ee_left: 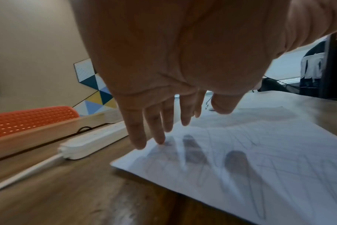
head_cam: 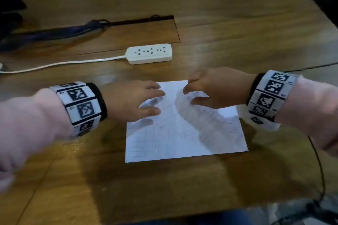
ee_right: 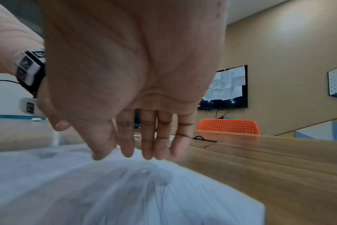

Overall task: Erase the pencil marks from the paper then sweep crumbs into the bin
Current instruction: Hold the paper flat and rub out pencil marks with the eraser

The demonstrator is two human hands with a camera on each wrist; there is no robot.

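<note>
The paper (head_cam: 184, 129), a thin white rectangular sheet covered in faint grey pencil lines and shading, lies flat at the centre of the head view on a wooden table (head_cam: 237, 23) with glossy brown grain; the left hand (head_cam: 131, 99) hovers over its upper left corner, fingers straight and spread, grasping nothing; the right hand (head_cam: 215, 87) is over the upper right corner, fingers extended and loose, likewise holding nothing. Above the sheet sits a smooth white plastic power strip (head_cam: 149, 53); a perforated orange chair back (ee_right: 228, 126) rises beyond the table's far edge.
</note>
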